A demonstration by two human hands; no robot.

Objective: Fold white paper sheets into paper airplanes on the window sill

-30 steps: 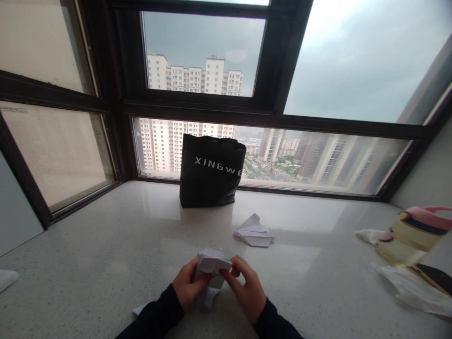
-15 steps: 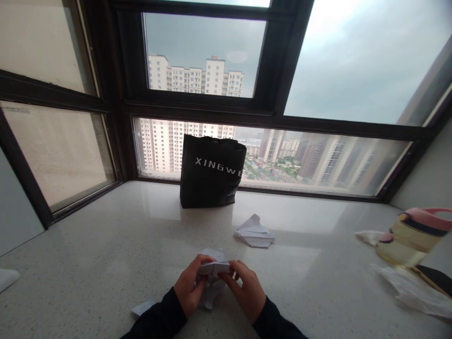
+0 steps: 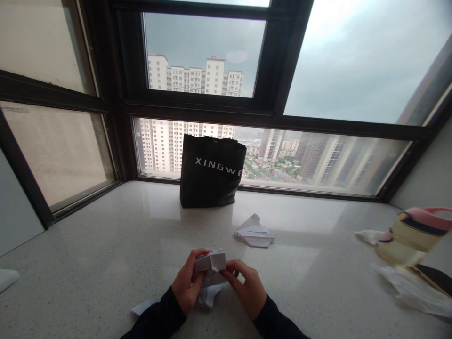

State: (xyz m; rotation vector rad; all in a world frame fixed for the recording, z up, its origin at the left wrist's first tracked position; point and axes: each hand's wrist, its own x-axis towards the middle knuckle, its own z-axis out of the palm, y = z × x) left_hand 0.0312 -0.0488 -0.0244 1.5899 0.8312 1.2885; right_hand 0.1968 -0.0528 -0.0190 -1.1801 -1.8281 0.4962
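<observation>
A folded piece of white paper [image 3: 216, 262] is held between both hands, above the pale speckled counter. My left hand [image 3: 188, 282] is closed round its left side, thumb in front and fingers behind. At its lower right edge, the thumb and fingertips of my right hand [image 3: 247, 286] pinch the paper. Beneath the held paper, another crumpled white paper [image 3: 209, 296] lies on the counter, partly covered. Farther off to the right rests a folded white paper [image 3: 254, 231]. A small paper piece [image 3: 141, 308] shows beside my left sleeve.
A black bag [image 3: 212, 174] with white lettering stands by the window. At the right are a bottle with a pink lid [image 3: 413, 235], a clear plastic wrapper [image 3: 409, 289] and a dark phone-like object [image 3: 436, 278]. A white object [image 3: 7, 279] lies at the left edge.
The held paper has tilted so that more of its front face shows. My left hand has shifted slightly left, and more of the crumpled paper below is visible.
</observation>
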